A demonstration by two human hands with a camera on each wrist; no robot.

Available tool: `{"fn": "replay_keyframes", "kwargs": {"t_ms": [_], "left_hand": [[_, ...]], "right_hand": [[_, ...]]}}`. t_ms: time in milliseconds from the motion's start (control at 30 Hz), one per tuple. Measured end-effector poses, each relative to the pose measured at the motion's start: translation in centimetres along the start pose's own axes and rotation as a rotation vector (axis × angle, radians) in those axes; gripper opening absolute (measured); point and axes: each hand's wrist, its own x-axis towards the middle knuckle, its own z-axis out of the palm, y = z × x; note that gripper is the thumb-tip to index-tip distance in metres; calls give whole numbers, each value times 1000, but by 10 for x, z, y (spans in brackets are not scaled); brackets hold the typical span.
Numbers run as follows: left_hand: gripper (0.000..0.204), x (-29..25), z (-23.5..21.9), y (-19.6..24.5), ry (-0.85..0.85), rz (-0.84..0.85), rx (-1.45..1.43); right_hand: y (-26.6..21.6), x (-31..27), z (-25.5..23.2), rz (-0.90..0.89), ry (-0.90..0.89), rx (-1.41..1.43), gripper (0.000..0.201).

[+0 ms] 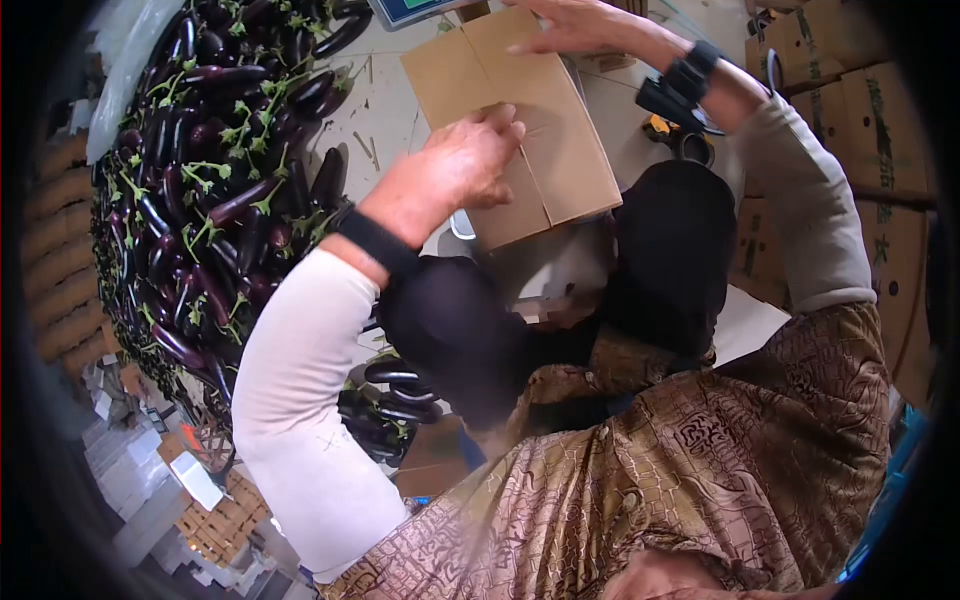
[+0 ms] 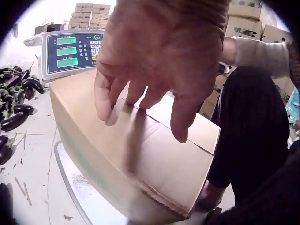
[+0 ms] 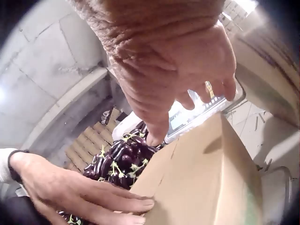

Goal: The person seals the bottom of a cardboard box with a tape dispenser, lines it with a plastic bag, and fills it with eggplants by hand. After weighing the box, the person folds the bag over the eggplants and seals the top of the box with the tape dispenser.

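A cardboard box (image 1: 560, 150) with its top flaps folded together stands between the person's knees, on the white platform (image 2: 77, 187) of a scale. My left hand (image 1: 465, 165) is over the top of the box, fingers pointing down at the line where the flaps meet. In the left wrist view its fingers are loosely spread, with nothing gripped. My right hand (image 1: 575, 28) reaches across the far end of the box, close to the scale's display (image 2: 70, 51). Seen from the right wrist, its thumb and fingers are apart and hold nothing.
A large heap of eggplants (image 1: 200, 170) covers the floor on the left, with a few more eggplants (image 1: 400, 395) beside the left knee. Stacked cartons (image 1: 850, 130) stand at the right. Near the right knee lies a roll of tape (image 1: 692, 150).
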Motion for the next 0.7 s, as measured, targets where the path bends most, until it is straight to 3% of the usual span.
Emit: {"fn": "replay_keyframes", "kwargs": {"t_ms": [67, 100, 167, 267, 333, 400, 500, 567, 633, 700], "left_hand": [[83, -6, 5, 0, 224, 83, 46], [83, -8, 3, 2, 225, 80, 52], [82, -12, -4, 11, 213, 20, -26], [79, -18, -4, 11, 267, 21, -85], [79, -16, 0, 9, 309, 67, -128], [83, -8, 11, 6, 343, 70, -31], [87, 17, 25, 1, 433, 101, -17], [81, 45, 24, 0, 505, 185, 28], [80, 68, 18, 1, 551, 142, 122], [79, 79, 15, -3, 572, 147, 105]], "right_hand": [[-7, 23, 9, 55, 3, -8, 85], [-10, 27, 11, 52, 9, -8, 85], [-18, 32, 16, 148, -146, 76, 87], [-10, 45, 22, 175, -162, 179, 75], [-9, 34, 16, 207, -177, 220, 68], [-16, 14, 15, 200, -24, 222, 64], [-14, -10, 24, 199, 27, 240, 60], [-18, -16, 14, 268, -25, 268, 57], [-8, -33, -1, 314, -87, 320, 54], [10, -60, -20, 291, -10, 715, 47]]}}
